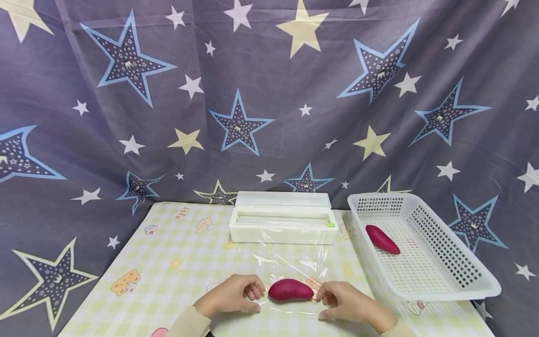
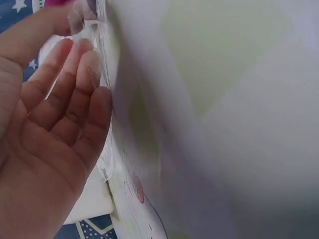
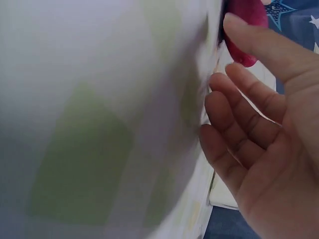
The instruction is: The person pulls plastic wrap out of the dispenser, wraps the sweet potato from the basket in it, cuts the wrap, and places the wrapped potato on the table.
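A reddish-purple sweet potato (image 1: pixel 290 290) lies sideways on a sheet of clear cling film (image 1: pixel 290 267) at the front of the table. The film runs back to a white cling film box (image 1: pixel 283 232) with its lid raised. At the sweet potato's left end is my left hand (image 1: pixel 236 294), fingers loosely bent; in the left wrist view, crinkled film (image 2: pixel 89 22) lies against its fingertips. My right hand (image 1: pixel 350 302) is by the other end, its thumb apart from its bent fingers. In the right wrist view those fingertips (image 3: pixel 217 102) are at the tabletop.
A white perforated basket (image 1: pixel 456 296) stands on the right, with a second sweet potato (image 1: pixel 382 239) inside near its left wall. A green slider (image 1: pixel 331 224) sits on the box's right end. Behind the checked tablecloth (image 1: pixel 168 252) hangs a star-patterned curtain (image 1: pixel 269 164).
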`<action>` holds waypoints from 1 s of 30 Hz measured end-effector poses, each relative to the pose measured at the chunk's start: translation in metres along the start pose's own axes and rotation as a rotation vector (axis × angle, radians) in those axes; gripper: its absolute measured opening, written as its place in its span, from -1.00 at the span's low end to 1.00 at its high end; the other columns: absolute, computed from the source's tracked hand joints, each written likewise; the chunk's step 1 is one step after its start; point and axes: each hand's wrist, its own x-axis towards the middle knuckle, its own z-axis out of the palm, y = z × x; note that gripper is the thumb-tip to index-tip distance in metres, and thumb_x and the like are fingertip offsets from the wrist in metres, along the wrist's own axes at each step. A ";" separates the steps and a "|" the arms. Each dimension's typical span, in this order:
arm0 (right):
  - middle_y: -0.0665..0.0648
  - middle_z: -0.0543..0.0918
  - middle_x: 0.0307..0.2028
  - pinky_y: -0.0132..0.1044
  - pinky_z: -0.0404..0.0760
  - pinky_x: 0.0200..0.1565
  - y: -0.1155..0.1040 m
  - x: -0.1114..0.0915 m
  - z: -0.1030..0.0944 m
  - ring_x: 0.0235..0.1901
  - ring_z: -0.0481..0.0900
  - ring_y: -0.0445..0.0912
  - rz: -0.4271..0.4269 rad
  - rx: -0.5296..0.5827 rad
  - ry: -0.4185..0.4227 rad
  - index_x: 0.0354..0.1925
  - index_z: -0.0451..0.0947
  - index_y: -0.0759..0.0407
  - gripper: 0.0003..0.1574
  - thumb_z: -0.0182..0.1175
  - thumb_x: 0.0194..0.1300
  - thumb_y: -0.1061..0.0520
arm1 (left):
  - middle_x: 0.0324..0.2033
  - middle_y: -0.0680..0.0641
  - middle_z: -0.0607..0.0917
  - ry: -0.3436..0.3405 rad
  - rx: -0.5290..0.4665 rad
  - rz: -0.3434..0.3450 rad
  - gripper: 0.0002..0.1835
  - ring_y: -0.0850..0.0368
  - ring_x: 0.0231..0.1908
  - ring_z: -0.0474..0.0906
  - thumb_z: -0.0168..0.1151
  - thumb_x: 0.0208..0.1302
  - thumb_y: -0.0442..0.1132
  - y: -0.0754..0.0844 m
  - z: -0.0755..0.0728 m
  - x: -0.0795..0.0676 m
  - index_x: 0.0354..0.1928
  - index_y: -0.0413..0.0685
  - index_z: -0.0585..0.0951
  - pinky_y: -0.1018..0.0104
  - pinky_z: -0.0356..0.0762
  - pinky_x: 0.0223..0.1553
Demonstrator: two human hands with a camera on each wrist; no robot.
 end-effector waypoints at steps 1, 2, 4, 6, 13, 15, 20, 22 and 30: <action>-0.13 0.54 -0.40 -0.45 0.55 -0.34 0.001 -0.001 0.000 -0.41 0.44 -0.33 0.004 -0.003 -0.007 -0.17 0.58 0.06 -0.63 0.50 0.15 -0.02 | -0.29 0.06 0.67 -0.010 0.001 -0.007 -0.63 0.23 -0.28 0.59 0.56 0.07 -0.20 0.000 0.000 -0.001 -0.10 -0.06 0.63 0.39 0.61 -0.14; -0.14 0.53 -0.41 -0.45 0.54 -0.34 0.001 -0.002 0.000 -0.41 0.43 -0.34 0.003 -0.009 -0.012 -0.20 0.58 0.05 -0.63 0.51 0.13 -0.03 | -0.31 0.07 0.66 -0.019 0.011 -0.010 -0.62 0.25 -0.29 0.57 0.58 0.05 -0.16 0.000 0.000 -0.002 -0.11 -0.04 0.64 0.41 0.60 -0.15; -0.14 0.52 -0.41 -0.45 0.54 -0.33 0.003 -0.004 0.000 -0.40 0.43 -0.34 -0.011 -0.026 -0.016 -0.23 0.57 0.05 -0.64 0.52 0.12 -0.02 | -0.33 0.08 0.63 -0.038 0.039 -0.007 -0.59 0.28 -0.31 0.53 0.61 -0.02 -0.08 0.000 0.000 -0.004 -0.15 0.02 0.65 0.42 0.58 -0.18; -0.15 0.50 -0.43 -0.46 0.53 -0.34 0.004 -0.005 0.000 -0.41 0.41 -0.35 -0.029 -0.041 -0.012 -0.26 0.56 0.05 -0.66 0.52 0.12 0.01 | -0.36 0.08 0.60 -0.054 0.071 -0.004 -0.60 0.31 -0.34 0.48 0.63 -0.06 -0.05 -0.001 -0.001 -0.004 -0.19 0.07 0.65 0.46 0.54 -0.23; -0.20 0.47 -0.47 -0.50 0.50 -0.41 0.008 -0.005 0.001 -0.45 0.39 -0.39 -0.082 -0.054 0.001 -0.35 0.58 0.02 -0.81 0.45 0.22 0.12 | -0.46 0.12 0.59 -0.058 0.072 0.012 -0.84 0.39 -0.43 0.43 0.53 0.11 -0.28 -0.002 0.000 -0.004 -0.33 0.01 0.68 0.49 0.55 -0.34; -0.23 0.47 -0.46 -0.51 0.51 -0.41 0.009 -0.006 0.002 -0.45 0.40 -0.40 -0.097 -0.071 0.006 -0.38 0.58 -0.01 -0.83 0.43 0.25 0.13 | -0.48 0.17 0.59 -0.054 0.067 0.001 -0.88 0.41 -0.46 0.44 0.48 0.16 -0.33 -0.001 0.001 -0.003 -0.36 0.01 0.69 0.49 0.56 -0.36; -0.26 0.45 -0.45 -0.52 0.49 -0.42 0.009 -0.006 0.002 -0.45 0.39 -0.40 -0.131 -0.113 0.015 -0.41 0.58 -0.03 -0.81 0.39 0.28 0.17 | -0.52 0.21 0.59 -0.049 0.082 0.000 -0.92 0.43 -0.49 0.44 0.38 0.27 -0.35 0.002 0.000 -0.003 -0.35 -0.01 0.69 0.49 0.55 -0.37; -0.27 0.44 -0.47 -0.53 0.48 -0.42 0.007 -0.005 0.002 -0.47 0.38 -0.41 -0.129 -0.112 0.014 -0.41 0.57 -0.03 -0.81 0.37 0.28 0.20 | -0.51 0.21 0.58 -0.049 0.089 0.000 -0.94 0.43 -0.48 0.43 0.35 0.30 -0.33 0.002 0.000 -0.003 -0.31 -0.01 0.69 0.49 0.54 -0.36; -0.30 0.42 -0.50 -0.51 0.47 -0.45 0.005 -0.004 0.003 -0.49 0.35 -0.44 -0.133 -0.089 0.041 -0.38 0.52 -0.03 -0.78 0.32 0.26 0.26 | -0.48 0.23 0.56 -0.037 0.114 -0.008 -0.94 0.43 -0.46 0.40 0.33 0.34 -0.26 0.001 -0.002 -0.002 -0.32 0.03 0.71 0.50 0.51 -0.35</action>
